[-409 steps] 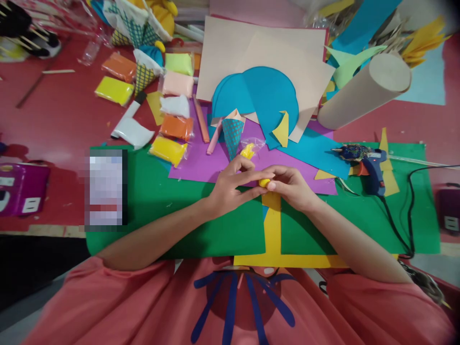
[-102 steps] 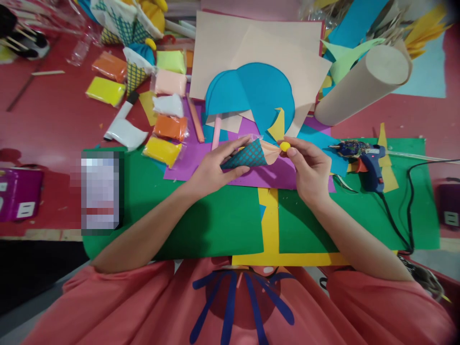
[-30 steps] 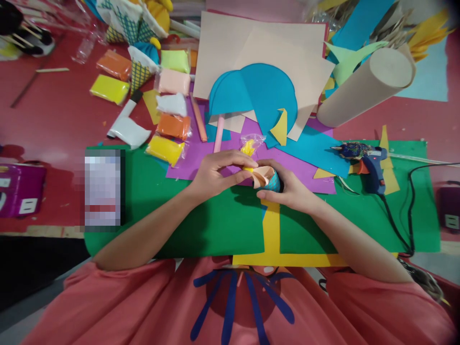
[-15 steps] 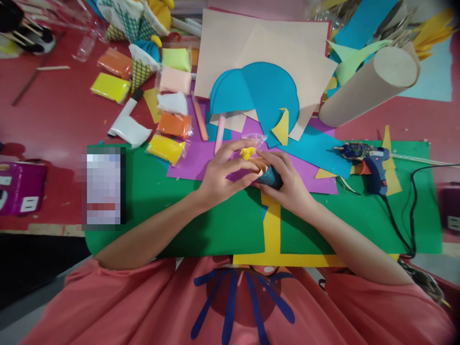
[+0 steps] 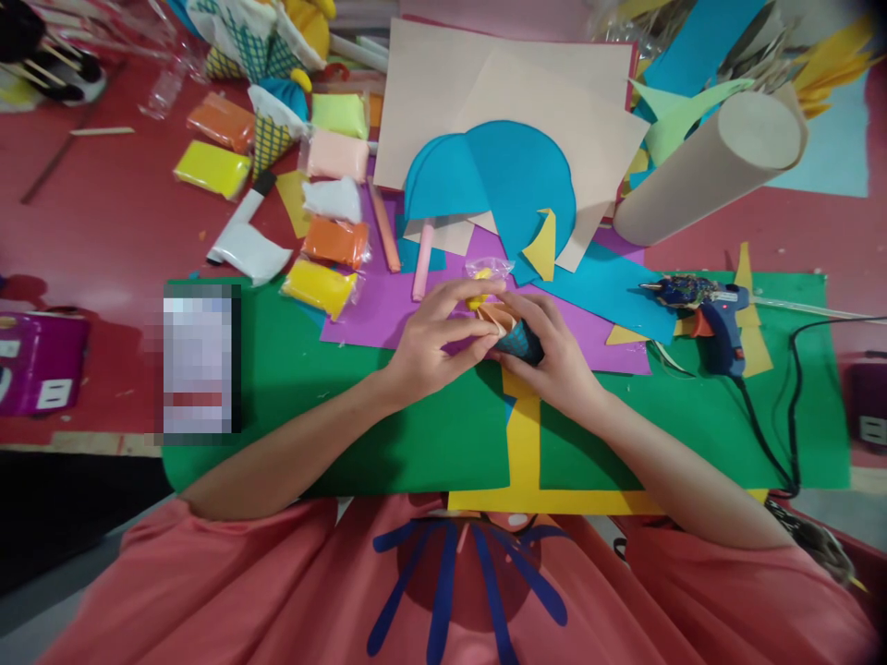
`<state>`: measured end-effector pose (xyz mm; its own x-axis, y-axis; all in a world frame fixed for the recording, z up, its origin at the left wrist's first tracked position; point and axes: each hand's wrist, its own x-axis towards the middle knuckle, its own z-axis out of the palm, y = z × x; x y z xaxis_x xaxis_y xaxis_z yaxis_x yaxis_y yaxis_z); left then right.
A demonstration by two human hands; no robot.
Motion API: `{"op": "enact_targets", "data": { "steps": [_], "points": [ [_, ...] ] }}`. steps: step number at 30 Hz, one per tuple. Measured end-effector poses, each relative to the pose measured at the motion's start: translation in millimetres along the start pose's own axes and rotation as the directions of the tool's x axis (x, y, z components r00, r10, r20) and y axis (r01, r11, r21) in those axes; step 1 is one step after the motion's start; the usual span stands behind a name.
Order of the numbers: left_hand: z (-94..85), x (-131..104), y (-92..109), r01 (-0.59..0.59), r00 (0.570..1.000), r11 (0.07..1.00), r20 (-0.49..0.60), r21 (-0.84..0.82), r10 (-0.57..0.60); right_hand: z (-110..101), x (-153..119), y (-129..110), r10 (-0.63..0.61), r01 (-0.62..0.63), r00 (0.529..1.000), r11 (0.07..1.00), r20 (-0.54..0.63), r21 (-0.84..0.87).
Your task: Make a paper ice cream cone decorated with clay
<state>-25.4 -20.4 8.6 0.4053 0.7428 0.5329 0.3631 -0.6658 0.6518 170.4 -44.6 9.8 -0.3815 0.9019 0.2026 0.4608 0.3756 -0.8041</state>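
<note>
Over the purple sheet (image 5: 360, 319), my right hand (image 5: 561, 356) wraps round a small dark blue patterned cone (image 5: 519, 344) with peach pleated paper (image 5: 493, 319) at its open end. My left hand (image 5: 433, 342) has its thumb and a finger pinched together at the edge of that pleated paper, its index finger reaching above toward my right fingertips. Just beyond the fingers lies a lump of yellow clay (image 5: 478, 297) on a clear wrapper (image 5: 491, 268), partly hidden by my left index finger.
A blue glue gun (image 5: 724, 323) with a black cable rests at right on the green mat (image 5: 416, 443). Packets of clay (image 5: 336, 240), a marker (image 5: 242, 217) and a phone-like blurred object (image 5: 200, 365) are at left. Blue paper (image 5: 530, 175) and a large roll (image 5: 693, 175) stand farther back.
My left index finger has lowered over the yellow clay, covering more of it. My left thumb and finger have closed together at the pleated rim. My right hand has barely moved.
</note>
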Motion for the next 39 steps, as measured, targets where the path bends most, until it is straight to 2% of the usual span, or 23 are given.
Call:
{"op": "enact_targets", "data": {
  "steps": [5, 10, 12, 14, 16, 19, 22, 26, 29, 34, 36, 39],
  "points": [
    [3.8, -0.9, 0.0, -0.057, 0.996, 0.997, -0.064, 0.052, 0.061, 3.7, -1.0, 2.2, 0.03, -0.031, 0.999, 0.999, -0.031, -0.016],
    [4.4, -1.8, -3.3, -0.045, 0.996, 0.998, -0.077, 0.039, 0.048, 4.9, -1.1, 0.7, 0.058, -0.058, 0.998, 0.998, -0.018, -0.015],
    [3.1, -1.3, -4.8, -0.041, 0.996, 0.999, -0.073, 0.022, 0.043, 4.7, -0.5, -0.9, 0.073, -0.073, 0.997, 0.997, -0.013, 0.022],
    [1.2, -0.4, -5.9, -0.047, 0.996, 0.999, -0.072, -0.006, 0.046, 4.6, 0.4, -2.2, 0.127, -0.126, 0.992, 0.983, 0.004, 0.131],
    [-0.8, 0.3, -6.5, -0.038, 0.997, 0.998, -0.066, -0.041, 0.036, 4.2, 1.6, -2.8, 0.206, -0.214, 0.977, 0.924, 0.059, 0.316],
    [-2.3, -0.2, -6.1, -0.001, 0.998, 0.996, -0.061, -0.092, -0.005, 2.3, 4.0, -3.5, 0.295, -0.347, 0.938, 0.769, 0.185, 0.537],
    [-1.9, -1.7, -6.0, 0.001, 0.998, 0.993, -0.067, -0.116, -0.009, -1.6, 7.0, -6.3, 0.338, -0.45, 0.893, 0.636, 0.298, 0.627],
    [-0.6, -1.9, -7.9, -0.1, 0.991, 0.993, -0.092, -0.071, 0.093, -6.0, 9.5, -11.4, 0.361, -0.528, 0.848, 0.519, 0.387, 0.672],
    [-0.6, -1.2, -8.9, -0.136, 0.987, 0.99, -0.094, -0.029, 0.133, -6.4, 9.2, -11.8, 0.36, -0.534, 0.844, 0.5, 0.397, 0.682],
    [-3.1, -0.3, -6.3, -0.138, 0.985, 0.99, -0.108, -0.038, 0.133, -4.5, 7.8, -9.6, 0.367, -0.507, 0.857, 0.485, 0.361, 0.712],
    [-4.0, 0.6, -5.5, -0.098, 0.984, 0.992, -0.156, -0.076, 0.085, -4.5, 7.6, -9.9, 0.361, -0.514, 0.854, 0.484, 0.374, 0.708],
    [-3.9, 2.7, -7.2, 0.025, 0.967, 0.977, -0.243, -0.213, -0.078, -5.6, 7.2, -11.4, 0.356, -0.51, 0.86, 0.548, 0.366, 0.664]
  ]
}}
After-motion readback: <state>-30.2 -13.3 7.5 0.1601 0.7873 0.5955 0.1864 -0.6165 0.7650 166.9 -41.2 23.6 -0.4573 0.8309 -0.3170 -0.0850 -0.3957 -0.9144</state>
